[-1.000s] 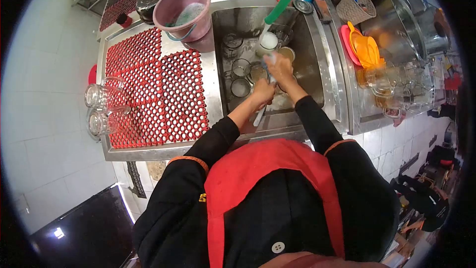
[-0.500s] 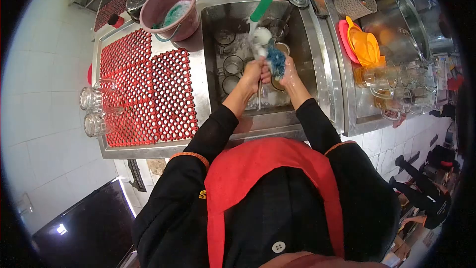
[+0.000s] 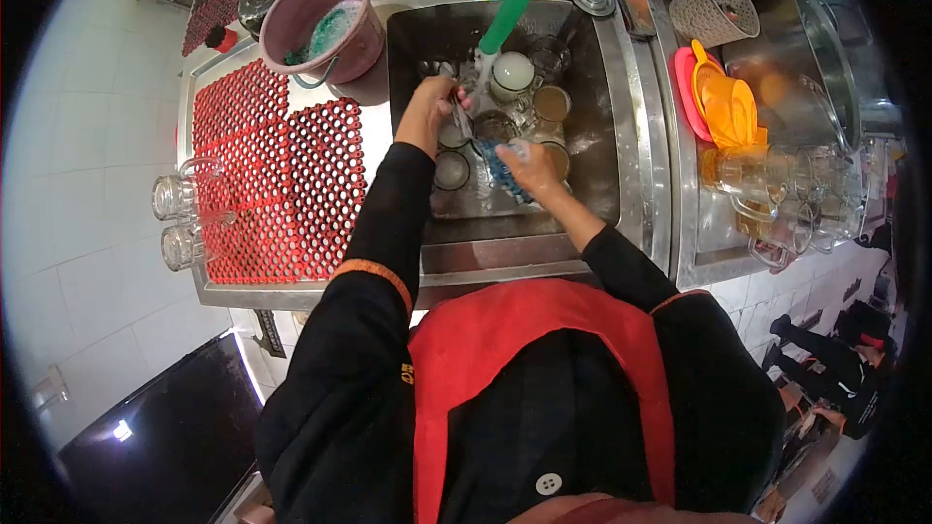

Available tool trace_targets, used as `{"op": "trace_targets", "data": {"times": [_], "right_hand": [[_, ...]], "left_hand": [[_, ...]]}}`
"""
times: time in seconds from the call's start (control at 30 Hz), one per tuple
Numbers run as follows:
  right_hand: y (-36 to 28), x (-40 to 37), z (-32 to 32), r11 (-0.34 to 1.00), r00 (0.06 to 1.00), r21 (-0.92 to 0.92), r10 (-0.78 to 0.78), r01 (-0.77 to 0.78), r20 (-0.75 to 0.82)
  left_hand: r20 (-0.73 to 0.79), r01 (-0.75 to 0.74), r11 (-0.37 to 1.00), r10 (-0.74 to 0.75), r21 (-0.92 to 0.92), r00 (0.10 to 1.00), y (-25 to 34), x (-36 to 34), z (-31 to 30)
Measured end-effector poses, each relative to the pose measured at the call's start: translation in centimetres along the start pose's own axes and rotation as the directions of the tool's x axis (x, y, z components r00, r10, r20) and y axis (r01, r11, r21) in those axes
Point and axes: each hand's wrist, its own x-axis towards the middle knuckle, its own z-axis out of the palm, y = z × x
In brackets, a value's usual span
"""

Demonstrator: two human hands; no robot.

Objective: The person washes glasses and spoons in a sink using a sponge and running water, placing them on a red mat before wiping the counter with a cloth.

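Observation:
My left hand (image 3: 434, 105) is closed around several metal spoons (image 3: 458, 114) at the left part of the metal sink (image 3: 612, 136). My right hand (image 3: 532, 167) grips a blue scrubbing mesh (image 3: 503, 175) lower in the sink, just right of the spoons' lower ends. Glasses stand in the sink around the hands: one with whitish liquid (image 3: 513, 71), one with brownish liquid (image 3: 551, 103) and a clear one (image 3: 450, 170) at the lower left. A green hose (image 3: 515, 2) points down into the sink, with water running from its end.
Left of the sink are a pink bucket (image 3: 369, 37) with suds, red perforated mats (image 3: 282, 184) and glass mugs (image 3: 180, 245). To the right are an orange plastic jug (image 3: 730, 109), a woven basket (image 3: 714, 17) and several glass mugs (image 3: 767, 170). Another person (image 3: 845, 374) is at the far right.
My hands have moved apart. The left went up and left with the spoons, while the right moved down and slightly left with the blue mesh. The view has shifted slightly.

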Motion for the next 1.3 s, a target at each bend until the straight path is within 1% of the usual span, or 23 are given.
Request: {"op": "trace_targets", "data": {"times": [0.07, 0.13, 0.2, 0.33, 0.4, 0.43, 0.5, 0.57, 0.6, 0.63, 0.67, 0.7, 0.73, 0.8, 0.83, 0.93, 0.97, 1.03, 1.07, 1.13, 1.2, 1.23, 1.3], "right_hand": [[1.9, 0.9, -1.1, 0.852, 0.928, 0.369, 0.324, -0.371, 0.185], [2.4, 1.1, -2.6, 0.798, 0.912, 0.446, 0.387, -0.405, 0.135], [1.2, 1.4, -5.1, 0.398, 0.875, 0.807, 0.397, -0.436, 0.277], [3.6, 2.5, -7.0, 0.413, 0.839, 0.736, 0.356, -0.536, 0.411], [3.1, 2.5, -7.4, 0.354, 0.878, 0.812, 0.305, -0.464, 0.369], [2.9, 2.6, -7.6, 0.35, 0.896, 0.829, 0.263, -0.435, 0.359], [3.3, 3.1, -7.5, 0.346, 0.912, 0.847, 0.224, -0.404, 0.343], [4.9, 3.5, -6.3, 0.1, 0.918, 0.95, 0.305, -0.295, 0.253], [5.8, 3.8, -6.2, 0.104, 0.92, 0.951, 0.305, -0.291, 0.248], [6.8, 4.1, -6.4, -0.016, 0.889, 0.922, 0.257, -0.387, 0.378], [7.6, 4.3, -6.6, -0.131, 0.847, 0.868, 0.194, -0.478, 0.495], [8.1, 4.4, -7.0, -0.142, 0.844, 0.851, 0.124, -0.505, 0.521], [7.2, 4.4, -7.2, -0.136, 0.854, 0.862, 0.127, -0.489, 0.505], [4.1, 4.2, -7.7, -0.083, 0.834, 0.914, 0.383, -0.396, 0.397], [3.5, 3.5, -8.3, -0.053, 0.874, 0.919, 0.289, -0.392, 0.389], [4.9, 3.2, -8.6, 0.306, 0.933, 0.883, 0.166, -0.355, 0.318], [5.0, 3.1, -9.0, 0.309, 0.935, 0.884, 0.168, -0.352, 0.314], [4.6, 3.0, -9.8, 0.05, 0.847, 0.863, 0.228, -0.503, 0.48], [4.4, 3.0, -10.2, 0.044, 0.847, 0.863, 0.226, -0.503, 0.482], [3.7, 3.3, -10.6, -0.164, 0.828, 0.851, 0.199, -0.499, 0.524], [3.9, 3.3, -10.7, -0.206, 0.832, 0.845, 0.171, -0.494, 0.528], [3.6, 3.5, -10.8, -0.264, 0.831, 0.82, 0.102, -0.507, 0.547], [3.7, 3.6, -10.6, -0.3, 0.837, 0.8, 0.01, -0.519, 0.547]], "left_hand": [[0.06, 0.046, 0.998, -0.043, -0.05, 0.997, 0.4, 1.2, -1.1], [0.066, 0.132, 0.991, -0.13, -0.03, 0.989, 0.2, 5.6, -3.9], [0.074, 0.218, 0.976, -0.217, -0.007, 0.973, 0.1, 6.6, -4.1], [0.014, 0.226, 0.968, -0.229, 0.11, 0.973, 1.5, 3.6, -2.6], [-0.13, 0.049, 0.986, -0.07, -0.159, 0.989, 1.0, 0.4, -0.7], [-0.128, 0.051, 0.986, -0.072, -0.156, 0.989, 0.4, -0.9, 0.0], [-0.332, -0.101, 0.932, -0.022, -0.349, 0.943, -0.9, -2.4, 1.3], [-0.33, -0.196, 0.862, 0.036, -0.467, 0.943, -4.7, -1.9, 2.8], [-0.336, -0.196, 0.897, 0.057, -0.396, 0.94, -6.1, -2.1, 4.5], [-0.272, -0.171, 0.888, 0.054, -0.427, 0.961, -7.3, -2.0, 6.0], [-0.283, -0.179, 0.942, 0.096, -0.284, 0.954, -8.6, -1.0, 7.2], [-0.354, -0.205, 0.979, 0.197, 0.015, 0.914, -11.9, 4.8, 6.8], [-0.385, -0.199, 0.929, 0.316, 0.313, 0.867, -14.2, 9.9, 6.6], [-0.29, -0.125, 0.953, 0.206, 0.274, 0.934, -11.3, 7.3, 9.3], [-0.212, -0.03, 0.969, 0.084, 0.245, 0.974, -10.6, 7.3, 9.9], [0.018, -0.026, 0.999, 0.025, 0.028, 1.0, -11.6, 11.6, 8.3], [-0.036, 0.036, 0.995, -0.033, 0.089, 0.999, -10.5, 11.2, 8.1], [-0.121, -0.003, 1.0, 0.001, -0.021, 0.993, -8.7, 9.5, 8.6], [-0.216, -0.049, 0.991, 0.02, -0.127, 0.976, -8.2, 8.5, 8.4], [-0.183, -0.139, 0.979, 0.111, -0.146, 0.977, -8.2, 8.2, 7.0], [-0.098, 0.001, 0.996, -0.01, -0.095, 0.995, -7.7, 6.8, 5.6], [-0.1, -0.143, 0.977, 0.128, -0.16, 0.987, -7.3, 3.9, 6.0], [-0.128, -0.143, 0.984, 0.128, -0.11, 0.983, -4.6, -0.4, 6.4]]}}
